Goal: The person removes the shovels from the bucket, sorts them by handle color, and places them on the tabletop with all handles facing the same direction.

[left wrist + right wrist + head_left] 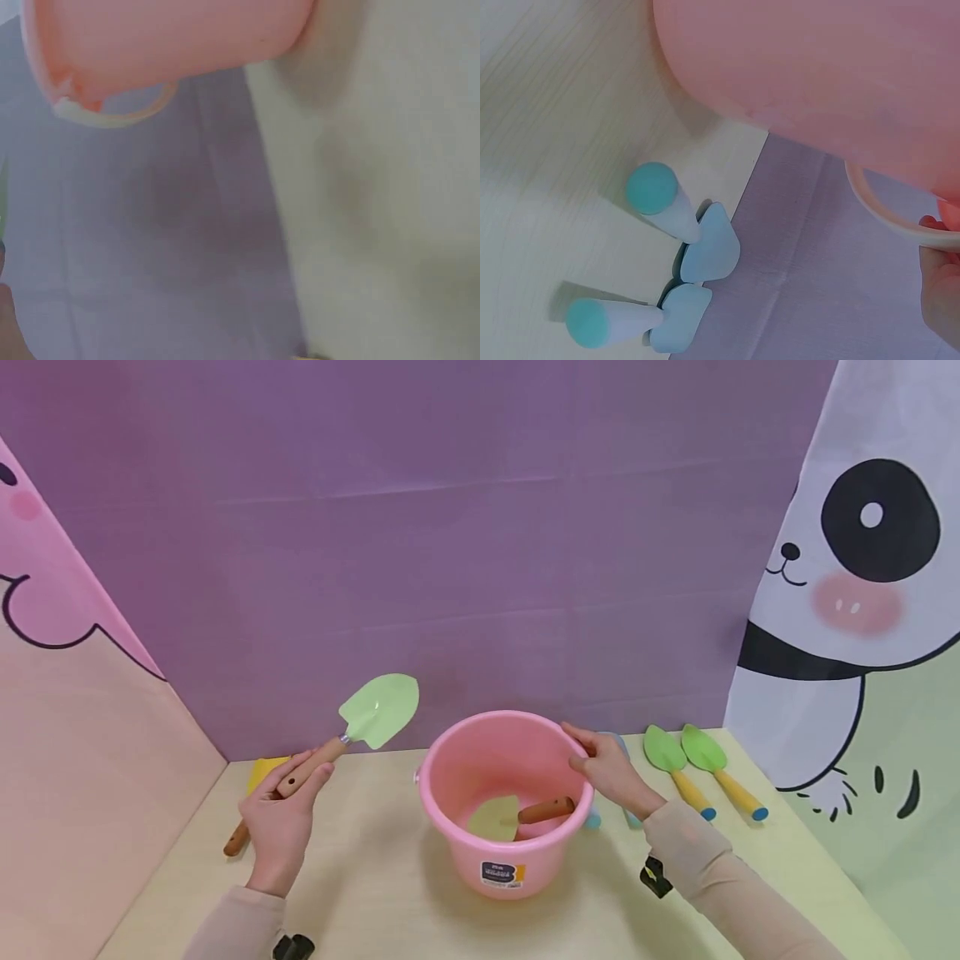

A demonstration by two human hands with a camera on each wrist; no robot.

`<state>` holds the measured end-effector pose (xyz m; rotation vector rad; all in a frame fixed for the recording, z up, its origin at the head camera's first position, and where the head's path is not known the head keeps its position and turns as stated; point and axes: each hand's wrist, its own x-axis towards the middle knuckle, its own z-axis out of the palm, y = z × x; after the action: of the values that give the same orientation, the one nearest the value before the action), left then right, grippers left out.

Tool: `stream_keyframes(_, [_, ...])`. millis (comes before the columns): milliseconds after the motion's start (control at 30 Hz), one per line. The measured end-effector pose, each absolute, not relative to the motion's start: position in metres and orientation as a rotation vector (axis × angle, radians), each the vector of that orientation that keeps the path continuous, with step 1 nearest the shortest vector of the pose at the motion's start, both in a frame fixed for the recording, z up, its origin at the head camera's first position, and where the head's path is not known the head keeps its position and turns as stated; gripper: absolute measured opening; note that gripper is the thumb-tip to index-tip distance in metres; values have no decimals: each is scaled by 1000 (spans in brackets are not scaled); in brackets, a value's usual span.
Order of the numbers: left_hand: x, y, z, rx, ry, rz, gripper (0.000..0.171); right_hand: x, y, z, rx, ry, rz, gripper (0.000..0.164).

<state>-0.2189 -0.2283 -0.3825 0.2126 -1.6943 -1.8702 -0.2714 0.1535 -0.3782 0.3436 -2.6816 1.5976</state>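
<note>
My left hand (281, 827) holds a hand trowel by its wooden handle, its pale green blade (381, 710) raised left of the pink bucket (504, 860). The right hand (611, 768) grips the bucket's right rim; in the right wrist view its fingers (937, 292) are by the white bail handle (885, 214). Inside the bucket lies a trowel with a yellow-green blade (495, 818) and brown handle, and part of another brown handle seems to show beneath it. The left wrist view catches the bucket's side (172, 37) but only a sliver of the left hand (9, 326).
Behind the left hand lies a yellow-bladed tool (262, 770) with a brown handle, partly hidden. Two light blue trowels (711, 244) lie right of the bucket. Further right are two green trowels (666, 749) with yellow handles. A purple cloth wall (480, 568) borders the table's back.
</note>
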Motion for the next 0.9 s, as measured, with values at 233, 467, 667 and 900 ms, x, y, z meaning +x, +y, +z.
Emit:
stream_keyframes(233, [-228,-230,-430,444,-1689,-1871,47,-271,154,-378,340,-2670,1595,54])
stream_keyframes(467, [-238,-228,-469,545,-1635,-1825,44,-269,155,-379,336,-2679,1602,54])
stream_keyframes(667, [-243,-225,-481,626,-1654,-1816,47,-269,155,-378,336,-2686,1574,55])
stream_keyframes(900, [-249,-227,-490,772,-1691,-1800,50,-268,153,-377,320,-2685,1609,56])
